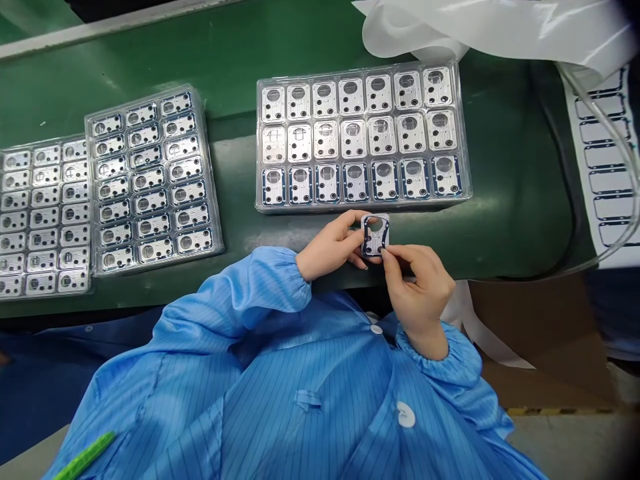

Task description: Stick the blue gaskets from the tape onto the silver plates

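Note:
Between my hands, just over the front edge of the table, is a small silver metal plate (376, 241) with a large round opening, small dark holes and a dark blue gasket-like outline on its face. My left hand (336, 245) grips its left side between thumb and fingers. The thumb and index finger of my right hand (419, 277) pinch at its lower right corner. Whether those fingertips also hold an edge of the blue outline is too small to tell. Right behind lies a clear plastic tray (364, 207) of similar plates; its nearest row bears blue outlines, the farther rows look plain.
Two more stacks of filled trays, a nearer one (213, 220) and a far-left one (45, 293), stand on the green table (235, 193). White backing film (495, 33) curls at the back right. A sheet of dark outlines (607, 157) and a clear tube (613, 130) lie right.

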### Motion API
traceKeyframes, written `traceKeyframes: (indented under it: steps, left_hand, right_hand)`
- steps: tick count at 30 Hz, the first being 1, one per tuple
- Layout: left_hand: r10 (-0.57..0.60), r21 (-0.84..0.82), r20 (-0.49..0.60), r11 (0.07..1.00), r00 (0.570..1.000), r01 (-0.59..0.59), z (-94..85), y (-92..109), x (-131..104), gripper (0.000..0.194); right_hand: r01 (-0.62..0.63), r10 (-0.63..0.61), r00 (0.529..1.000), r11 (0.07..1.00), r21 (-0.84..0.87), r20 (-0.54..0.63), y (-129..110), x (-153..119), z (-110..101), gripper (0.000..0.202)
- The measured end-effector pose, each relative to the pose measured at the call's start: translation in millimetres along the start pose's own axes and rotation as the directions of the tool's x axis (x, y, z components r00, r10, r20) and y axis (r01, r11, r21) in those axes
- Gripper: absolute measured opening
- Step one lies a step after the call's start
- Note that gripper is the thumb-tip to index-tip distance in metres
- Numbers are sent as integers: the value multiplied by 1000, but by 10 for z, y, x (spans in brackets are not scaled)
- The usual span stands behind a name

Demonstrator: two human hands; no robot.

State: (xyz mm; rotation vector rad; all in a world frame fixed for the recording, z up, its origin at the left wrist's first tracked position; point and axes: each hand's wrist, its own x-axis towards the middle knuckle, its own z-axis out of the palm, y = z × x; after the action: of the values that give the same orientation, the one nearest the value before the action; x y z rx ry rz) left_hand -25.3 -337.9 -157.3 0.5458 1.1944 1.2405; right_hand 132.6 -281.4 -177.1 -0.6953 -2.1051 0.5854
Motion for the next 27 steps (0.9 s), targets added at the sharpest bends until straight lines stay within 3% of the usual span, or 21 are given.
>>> traceKeyframes:
  steps: [3,7,18,27]
  left_hand:
    - [9,5,3,1000,1000,-9,-13,-22,5,23]
    - [28,3,-5,1000,1000,-28,-18,-36,11,22]
    - [10,-11,-76,1000,997,-11,34,20,4,19]
    - [1,-11,-88,1000,996,-2,40,34,-6,21]
  right_hand:
    - [115,-116,993,990,-76,-4,19,-13,0,14]
    - [158,-157,987,979,-126,21,23,-31,-19,16]
    - [99,-67,978,982,-158,200,-66,-76,-127,38]
    - [27,-7,987,992,-120,162,-84,-87,-111,34]
